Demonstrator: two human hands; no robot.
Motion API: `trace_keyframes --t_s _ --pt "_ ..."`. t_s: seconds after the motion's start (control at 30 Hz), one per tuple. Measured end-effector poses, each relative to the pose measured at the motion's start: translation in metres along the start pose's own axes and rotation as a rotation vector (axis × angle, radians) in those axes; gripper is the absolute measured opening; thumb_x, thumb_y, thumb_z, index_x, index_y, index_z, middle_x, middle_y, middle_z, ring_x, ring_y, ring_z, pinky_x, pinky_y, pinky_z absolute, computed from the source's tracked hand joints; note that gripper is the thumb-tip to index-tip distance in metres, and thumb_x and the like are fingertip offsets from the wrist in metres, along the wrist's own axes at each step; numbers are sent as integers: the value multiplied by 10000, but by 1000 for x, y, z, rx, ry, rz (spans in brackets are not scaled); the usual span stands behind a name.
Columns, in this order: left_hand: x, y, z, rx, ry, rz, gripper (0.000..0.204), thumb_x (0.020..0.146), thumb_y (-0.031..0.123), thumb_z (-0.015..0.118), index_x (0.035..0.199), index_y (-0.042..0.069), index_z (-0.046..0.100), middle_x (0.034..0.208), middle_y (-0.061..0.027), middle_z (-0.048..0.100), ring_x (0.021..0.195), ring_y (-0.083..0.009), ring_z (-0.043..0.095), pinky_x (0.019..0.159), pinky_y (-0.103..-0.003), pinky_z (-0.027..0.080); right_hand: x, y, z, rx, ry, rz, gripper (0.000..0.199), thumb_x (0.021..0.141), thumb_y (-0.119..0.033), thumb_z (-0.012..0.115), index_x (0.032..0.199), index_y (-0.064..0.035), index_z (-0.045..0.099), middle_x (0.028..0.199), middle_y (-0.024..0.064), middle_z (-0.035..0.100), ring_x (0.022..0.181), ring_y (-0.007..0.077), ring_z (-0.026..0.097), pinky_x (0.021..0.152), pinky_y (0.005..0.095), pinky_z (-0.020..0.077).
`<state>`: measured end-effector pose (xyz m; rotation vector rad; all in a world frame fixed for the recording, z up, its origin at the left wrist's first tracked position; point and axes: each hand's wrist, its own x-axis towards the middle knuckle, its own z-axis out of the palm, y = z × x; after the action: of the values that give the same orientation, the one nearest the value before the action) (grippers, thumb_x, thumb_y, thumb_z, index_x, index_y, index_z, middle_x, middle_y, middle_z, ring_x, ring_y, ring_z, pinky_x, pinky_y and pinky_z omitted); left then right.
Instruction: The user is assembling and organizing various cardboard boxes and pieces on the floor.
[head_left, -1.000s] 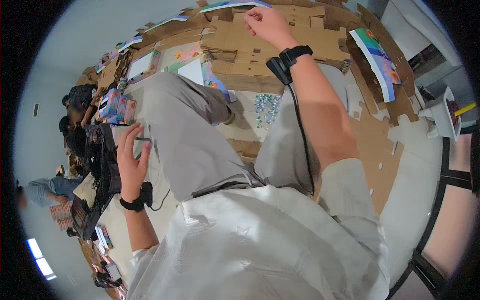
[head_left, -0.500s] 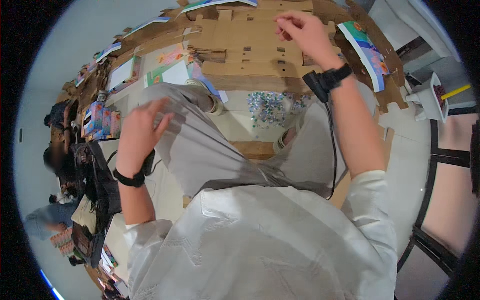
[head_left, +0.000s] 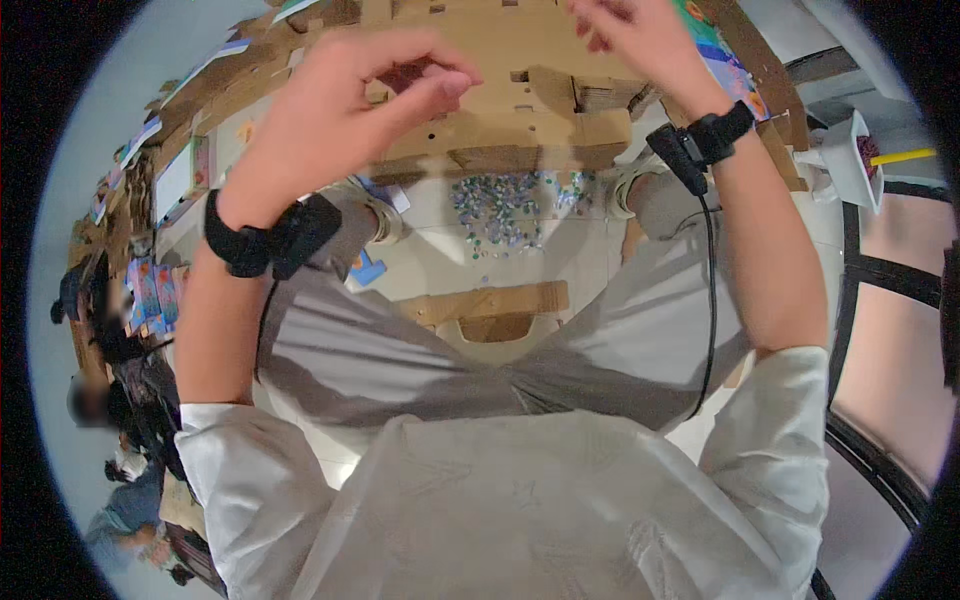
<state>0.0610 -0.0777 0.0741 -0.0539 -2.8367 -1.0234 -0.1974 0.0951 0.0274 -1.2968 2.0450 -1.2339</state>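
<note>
My left hand (head_left: 345, 115) is raised over the near left part of a flat brown cardboard sheet (head_left: 560, 125) with slots cut in it. Its fingers are curled, and the thumb tip is close to the fingertips. Farther off and to the right, my right hand (head_left: 640, 45) hangs above the sheet, fingers bent inward and partly cut off by the upper edge. Nothing held shows in either hand. On the floor below the sheet's near edge lies a scatter of small shiny green, blue and clear gems (head_left: 495, 210).
A blue plastic piece (head_left: 368, 268) lies beside my left shoe. Colourful printed boxes (head_left: 155, 295) stand at the left, with other people beyond. Printed card (head_left: 725, 70) lies far right. A white container (head_left: 850, 160) with a yellow stick is at the right.
My left hand has moved forward and right, from above my left knee to over the cardboard. My right hand is now nearer the upper edge. My knees have spread, and the view has shifted.
</note>
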Motion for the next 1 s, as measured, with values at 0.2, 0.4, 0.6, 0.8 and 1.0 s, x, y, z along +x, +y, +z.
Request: trace_keyframes --t_s 0.2,0.4,0.6,0.8,1.0 --pt "12 -87 81 -47 -85 -358 183 975 185 647 1021 26 725 886 -148 743 795 -301 715 716 -395 554 28 155 62 -532 -351 36 260 977 -249 608 1060 -45 746 858 159 742 783 283 736 729 434 580" --pt "-30 -47 146 215 -487 274 100 831 164 653 883 81 637 833 -68 640 841 -275 667 749 -428 544 76 244 134 -805 -468 -43 228 967 -233 560 1015 -93 734 954 218 736 909 425 709 812 533 569" --pt "-36 -23 145 35 -508 401 187 817 201 641 930 56 675 843 -55 641 850 -233 657 753 -364 534 134 306 159 -757 -488 11 233 883 -251 758 1022 -82 678 981 127 713 951 366 687 846 472 543" --pt "-24 -15 141 5 -550 422 165 819 206 640 869 54 684 823 -63 653 830 -239 656 739 -356 503 146 330 158 -689 -576 -116 454 732 -265 904 1010 -66 606 941 134 698 920 377 680 780 479 527" --pt "-22 -1 150 -51 -498 449 193 839 238 619 843 55 682 809 -62 645 815 -233 655 760 -366 458 150 325 158 -626 -636 -83 511 700 -287 912 991 -54 562 923 138 672 883 372 654 761 463 506"
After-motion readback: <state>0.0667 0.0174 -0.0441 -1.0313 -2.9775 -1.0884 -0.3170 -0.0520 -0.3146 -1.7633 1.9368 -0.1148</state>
